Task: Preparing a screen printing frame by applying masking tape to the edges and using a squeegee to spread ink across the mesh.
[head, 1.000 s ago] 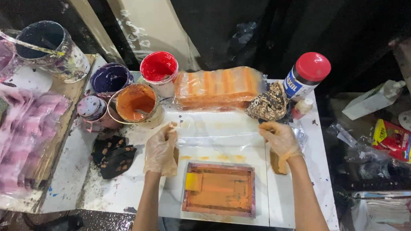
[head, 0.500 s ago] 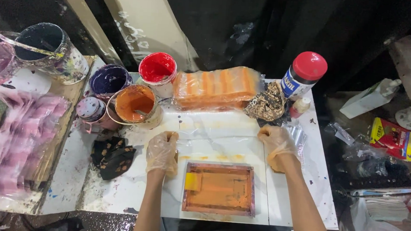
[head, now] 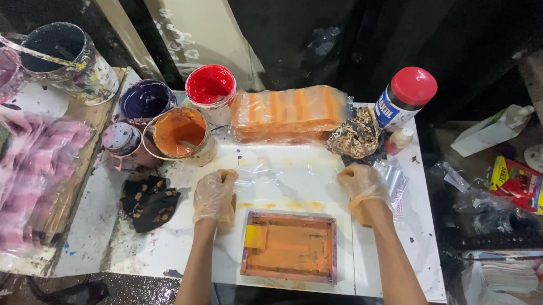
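Note:
My gloved left hand (head: pixel 215 196) is curled shut at the left edge of a clear plastic bag (head: pixel 289 175) that lies flat on the white table (head: pixel 155 251). At the bag's right edge, my gloved right hand (head: pixel 361 183) has its fingers bent down on the plastic. Just below the bag, between my forearms, sits a wooden printing frame (head: pixel 290 246) smeared with orange ink. A small yellow scraper (head: pixel 256 237) rests at the frame's left side. Orange smudges mark the table between bag and frame.
Open paint pots stand at the back left: red (head: pixel 210 84), orange (head: pixel 179 132), dark purple (head: pixel 145 99) and a large stained can (head: pixel 66 52). A stack of orange-printed bags (head: pixel 289 113), a spotted rag (head: pixel 356 135) and a red-capped bottle (head: pixel 407 94) line the back. A dark rag (head: pixel 151 202) lies left.
My left hand's fingers went from spread to curled, and the plastic bag has settled flatter on the table. My right hand shifted slightly left and away from me.

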